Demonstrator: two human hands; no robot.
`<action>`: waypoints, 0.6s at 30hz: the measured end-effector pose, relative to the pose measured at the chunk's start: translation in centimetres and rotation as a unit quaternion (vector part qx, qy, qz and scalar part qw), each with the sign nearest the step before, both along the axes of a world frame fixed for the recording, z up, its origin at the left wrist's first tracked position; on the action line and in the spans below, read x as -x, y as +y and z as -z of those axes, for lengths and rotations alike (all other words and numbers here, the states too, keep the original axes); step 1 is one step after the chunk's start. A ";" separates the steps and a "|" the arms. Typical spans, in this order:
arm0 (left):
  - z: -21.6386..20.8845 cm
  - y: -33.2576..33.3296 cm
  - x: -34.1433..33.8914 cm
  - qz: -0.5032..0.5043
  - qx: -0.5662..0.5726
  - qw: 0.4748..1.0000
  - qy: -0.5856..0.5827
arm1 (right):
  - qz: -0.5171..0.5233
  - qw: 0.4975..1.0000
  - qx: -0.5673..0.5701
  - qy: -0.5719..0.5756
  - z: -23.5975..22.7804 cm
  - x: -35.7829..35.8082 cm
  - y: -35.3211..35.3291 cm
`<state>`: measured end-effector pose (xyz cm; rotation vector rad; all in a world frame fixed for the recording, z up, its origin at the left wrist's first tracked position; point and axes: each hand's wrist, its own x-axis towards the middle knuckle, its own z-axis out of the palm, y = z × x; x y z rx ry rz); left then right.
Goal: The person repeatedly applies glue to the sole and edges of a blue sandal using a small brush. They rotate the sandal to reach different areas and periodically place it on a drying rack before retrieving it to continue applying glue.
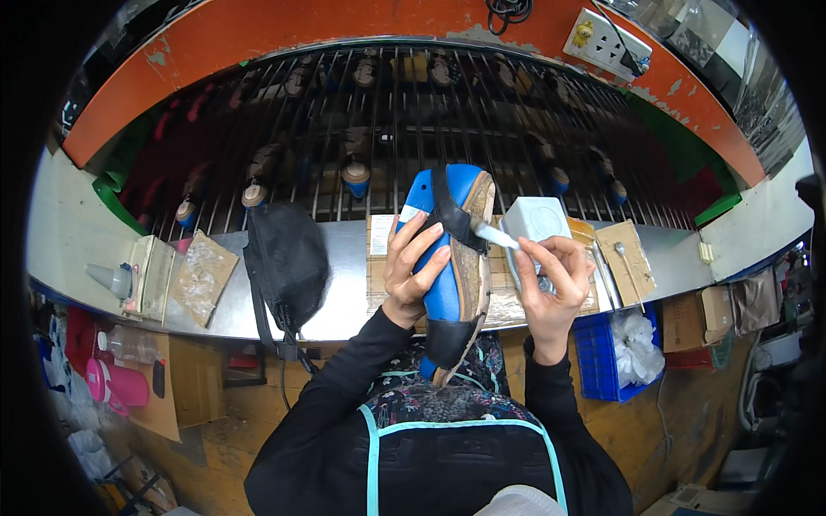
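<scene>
The blue shoe (440, 279) is held up over the counter's near edge, sole side turned right, its black heel end hanging past that edge. The left hand (413, 265) wraps the blue upper; the right hand (552, 279) pinches a slim white applicator (497, 236), its tip at the black strap (449, 206), though I can't tell if they touch. As I see it, a slackening left grip could let the shoe roll, dragging the tip onto the blue.

On the metal counter (348, 284), a black pouch (292, 271) sits left of the shoe, a pale box (539, 218) right. Beyond the far edge run metal rods (396, 142) bearing more shoes; below the near edge, rightward, stands a blue crate (595, 357).
</scene>
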<state>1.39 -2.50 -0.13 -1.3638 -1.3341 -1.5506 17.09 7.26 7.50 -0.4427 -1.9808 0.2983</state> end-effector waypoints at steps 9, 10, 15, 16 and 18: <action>-0.1 -0.2 -0.2 0.012 0.004 1.000 0.001 | -0.020 0.998 0.058 -0.015 -0.3 -0.3 0.4; -0.1 -0.2 -0.2 0.013 0.002 1.000 -0.003 | -0.031 0.997 0.068 -0.023 -0.2 -0.5 0.3; 0.2 -0.3 0.2 0.007 0.015 1.000 -0.004 | -0.038 0.998 0.024 -0.053 0.1 -1.3 -0.6; 0.2 -0.4 0.2 0.007 0.017 1.000 -0.004 | -0.038 0.998 0.009 -0.059 0.0 -1.4 -0.6; 0.2 -0.4 0.2 0.008 0.022 1.000 0.002 | -0.045 0.997 0.017 -0.068 -0.4 -1.6 -0.4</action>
